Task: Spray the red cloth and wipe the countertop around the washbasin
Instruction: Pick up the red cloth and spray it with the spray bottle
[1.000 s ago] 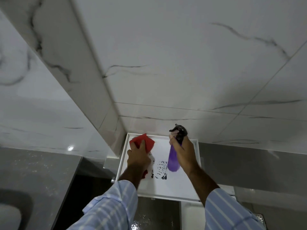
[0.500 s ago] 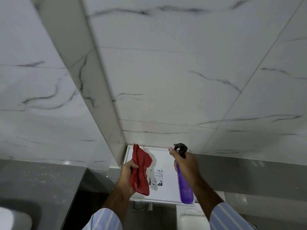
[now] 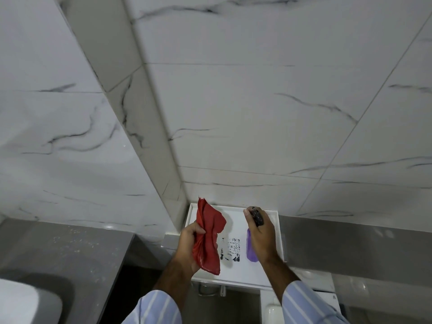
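Note:
My left hand grips a crumpled red cloth, held upright above a white shelf. My right hand holds a purple spray bottle with a black trigger head, a short way right of the cloth. The grey countertop lies at the lower left, with the rim of the white washbasin at the bottom left corner.
White marble-veined wall tiles fill the view ahead, with a projecting tiled column on the left. A black printed label marks the shelf. A white fixture sits below the shelf. A grey tile band runs along the right.
Both hands lifted the cloth and the bottle off the white shelf. The cloth now hangs upright from my left hand, and the camera view tilted upward.

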The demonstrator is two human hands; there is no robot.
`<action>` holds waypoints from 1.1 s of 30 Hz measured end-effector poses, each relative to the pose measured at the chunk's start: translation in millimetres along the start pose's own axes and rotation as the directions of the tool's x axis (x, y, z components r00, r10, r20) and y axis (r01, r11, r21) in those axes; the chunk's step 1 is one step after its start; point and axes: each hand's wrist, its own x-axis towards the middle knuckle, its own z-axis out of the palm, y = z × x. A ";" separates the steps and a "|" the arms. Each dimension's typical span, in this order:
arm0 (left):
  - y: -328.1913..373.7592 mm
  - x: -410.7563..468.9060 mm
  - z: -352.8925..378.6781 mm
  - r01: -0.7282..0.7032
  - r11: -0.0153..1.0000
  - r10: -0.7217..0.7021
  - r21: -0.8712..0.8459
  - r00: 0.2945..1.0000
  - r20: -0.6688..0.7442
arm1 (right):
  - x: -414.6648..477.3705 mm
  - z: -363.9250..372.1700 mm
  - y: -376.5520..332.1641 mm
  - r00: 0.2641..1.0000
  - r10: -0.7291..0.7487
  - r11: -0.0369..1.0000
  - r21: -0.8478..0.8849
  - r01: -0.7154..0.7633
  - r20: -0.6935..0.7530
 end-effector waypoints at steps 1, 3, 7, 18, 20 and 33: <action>-0.2 2.0 0.3 0.001 1.000 -0.001 -0.003 1.000 0.003 | -0.5 0.2 3.8 1.000 -0.014 1.000 -0.013 0.014 -0.002; -0.2 5.2 1.2 0.002 1.000 -0.001 -0.006 1.000 0.011 | 0.5 -0.7 10.0 0.999 -0.032 0.998 -0.045 0.033 0.021; -0.2 12.3 0.7 0.001 1.000 -0.001 0.016 1.000 0.024 | 3.6 -7.7 26.1 0.995 -0.033 0.988 -0.144 0.047 0.099; 5.5 20.5 2.9 0.016 0.999 -0.010 -0.051 0.994 0.105 | 25.6 -15.1 8.7 0.936 0.013 0.911 -0.390 0.134 0.351; 5.7 19.2 5.7 0.006 0.987 0.023 -0.161 0.984 0.176 | 27.6 -17.7 -15.4 0.900 0.091 0.904 -0.415 0.106 0.427; 23.1 6.0 38.4 -0.089 0.949 0.147 -0.303 0.974 0.173 | 18.9 6.9 -120.0 0.674 0.532 0.783 -0.601 -0.161 0.513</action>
